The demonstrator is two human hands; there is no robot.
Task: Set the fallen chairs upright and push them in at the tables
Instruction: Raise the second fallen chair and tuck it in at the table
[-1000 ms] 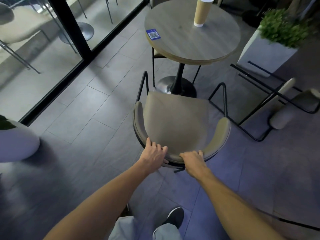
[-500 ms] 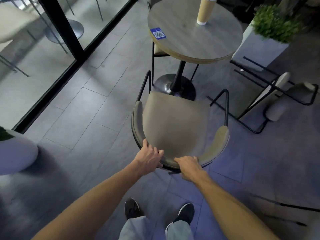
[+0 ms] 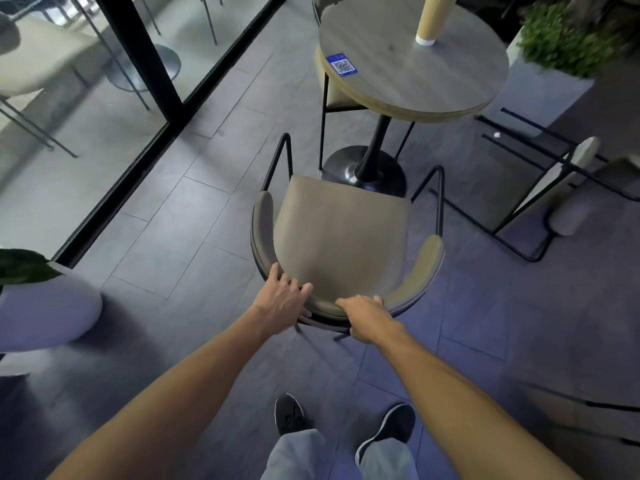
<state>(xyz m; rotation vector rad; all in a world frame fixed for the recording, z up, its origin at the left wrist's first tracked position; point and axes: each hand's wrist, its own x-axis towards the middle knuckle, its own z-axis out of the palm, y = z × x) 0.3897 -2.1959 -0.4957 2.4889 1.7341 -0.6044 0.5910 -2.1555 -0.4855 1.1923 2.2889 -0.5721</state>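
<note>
Now both hands on the curved backrest of the upright chair [image 3: 341,237], at its near edge. Left hand [image 3: 281,301] laid over the left part of the rim, fingers [image 3: 300,291] half curled and a little spread, tips hooked onto the inner side, thumb under the rim; grasping, not clenched hard. Right hand [image 3: 363,317] just beside it on the rim, fingers bent more tightly over the top edge, tips hidden behind the padding; gripping the backrest too. Hands near each other but not touching.

Standing on its legs, this chair, seat level, open front pointing away toward the round table [image 3: 412,71]; axis from back to front running straight to the table's pedestal base [image 3: 363,169]. Front edge of the seat just before that base, not yet under the tabletop. Black armrest tubes rising at both front corners of the seat.

To the right of the table, fallen chair [image 3: 561,188] lying on its side, black legs pointing left toward the table, well apart from the upright chair. On the tabletop, far side, paper cup [image 3: 431,20]; near its left edge, blue QR sticker [image 3: 342,65]. Behind the table, another chair, partly tucked under it.
</note>
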